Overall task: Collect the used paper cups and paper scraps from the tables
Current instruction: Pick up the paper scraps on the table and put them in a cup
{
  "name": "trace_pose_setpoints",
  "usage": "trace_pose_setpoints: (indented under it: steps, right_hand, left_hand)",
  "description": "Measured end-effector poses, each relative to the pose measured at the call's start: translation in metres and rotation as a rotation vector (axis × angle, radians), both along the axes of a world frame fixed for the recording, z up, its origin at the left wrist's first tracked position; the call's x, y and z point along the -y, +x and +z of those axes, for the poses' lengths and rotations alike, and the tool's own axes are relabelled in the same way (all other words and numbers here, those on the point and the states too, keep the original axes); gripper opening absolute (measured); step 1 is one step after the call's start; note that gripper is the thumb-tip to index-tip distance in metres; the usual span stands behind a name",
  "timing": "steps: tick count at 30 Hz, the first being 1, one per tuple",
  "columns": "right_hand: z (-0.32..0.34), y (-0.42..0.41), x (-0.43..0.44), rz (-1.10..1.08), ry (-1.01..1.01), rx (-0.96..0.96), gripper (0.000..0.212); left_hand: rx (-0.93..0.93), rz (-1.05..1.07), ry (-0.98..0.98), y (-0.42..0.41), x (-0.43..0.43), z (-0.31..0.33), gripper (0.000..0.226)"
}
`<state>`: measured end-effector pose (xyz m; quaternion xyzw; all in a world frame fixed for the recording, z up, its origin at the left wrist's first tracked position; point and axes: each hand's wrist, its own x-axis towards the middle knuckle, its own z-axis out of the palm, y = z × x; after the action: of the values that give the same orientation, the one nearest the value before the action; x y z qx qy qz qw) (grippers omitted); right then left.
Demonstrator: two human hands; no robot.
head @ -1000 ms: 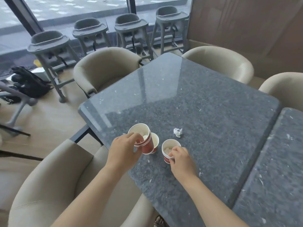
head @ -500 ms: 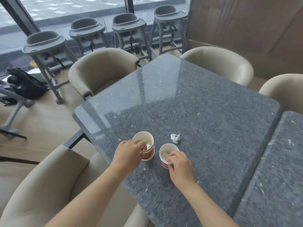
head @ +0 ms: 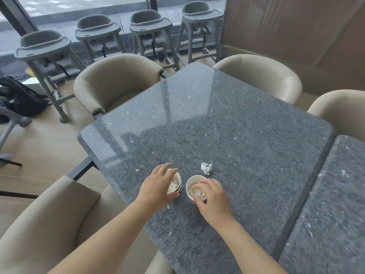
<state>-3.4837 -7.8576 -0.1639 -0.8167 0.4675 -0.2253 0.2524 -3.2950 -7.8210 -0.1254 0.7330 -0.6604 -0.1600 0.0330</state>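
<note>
Two paper cups stand side by side near the front edge of the dark stone table (head: 227,119). The left one (head: 174,183) is a nested stack with white paper inside. My left hand (head: 158,186) lies over its left side with fingers stretched along the rim and the thumb by its base. The right paper cup (head: 194,186) also holds crumpled paper. My right hand (head: 213,200) pinches its rim, fingers curled over the top and thumb on the near side. A crumpled white paper scrap (head: 206,168) lies just beyond the cups.
Beige armchairs surround the table: one at the near left (head: 49,224), one at the far left (head: 116,82), two at the far right (head: 262,76). A second stone table (head: 331,214) adjoins on the right. Grey high chairs (head: 94,32) line the window. A black bag (head: 17,95) lies on the floor.
My left hand lowered the tilted red cup into the cup beside it, so the two now stand nested upright, and its fingers have straightened. My right hand stays on the right cup.
</note>
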Motion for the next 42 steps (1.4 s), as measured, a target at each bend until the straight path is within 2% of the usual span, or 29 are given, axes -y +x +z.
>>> trace_pose_setpoints:
  steps: [4, 13, 23, 27, 30, 34, 42]
  right_hand:
    - [0.002, -0.002, 0.019, -0.030, -0.017, 0.010, 0.018]
    - [-0.011, -0.001, 0.076, -0.092, 0.028, -0.021, 0.017]
    - [-0.050, 0.003, 0.123, 0.098, 0.221, -0.247, 0.026]
    - [-0.063, 0.009, 0.127, 0.179, 0.286, -0.349, 0.038]
    - [-0.070, 0.007, 0.126, 0.167, 0.303, -0.389, 0.032]
    - [-0.062, 0.004, 0.123, 0.104, 0.329, -0.304, 0.026]
    - [0.009, 0.029, 0.099, 0.068, 0.179, 0.163, 0.031]
  left_hand:
    - [-0.067, 0.054, 0.117, -0.002, 0.004, -0.009, 0.076]
    - [-0.166, 0.084, 0.012, -0.003, 0.041, -0.019, 0.069]
    - [-0.185, 0.095, -0.030, 0.012, 0.070, -0.026, 0.067]
    - [-0.191, 0.091, -0.040, 0.016, 0.078, -0.028, 0.067]
    - [-0.185, 0.097, -0.018, 0.017, 0.078, -0.029, 0.068]
    - [-0.165, 0.121, -0.001, 0.017, 0.073, -0.029, 0.069]
    - [-0.173, 0.163, 0.006, 0.020, 0.032, -0.029, 0.072]
